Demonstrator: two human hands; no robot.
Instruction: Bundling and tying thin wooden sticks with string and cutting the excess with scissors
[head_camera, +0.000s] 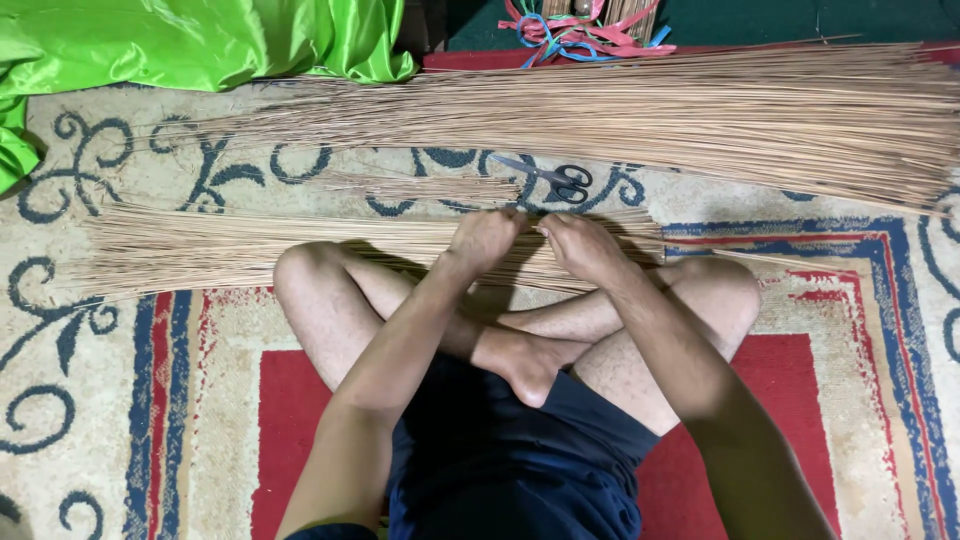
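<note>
Left hand (484, 238) and right hand (580, 245), each grip clamped on the near stick bundle (230, 250), which lies across the rug (110, 420) just beyond the crossed legs, scissors (555, 180) and larger stick pile (700, 115) behind.

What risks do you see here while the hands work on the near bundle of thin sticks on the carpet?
The left hand and right hand press on the near stick bundle; the thin sticks might snap or prick the fingers. The scissors lie open just beyond the hands, so a forward reach may meet the blades. Loose sticks may roll into the far pile.
</note>
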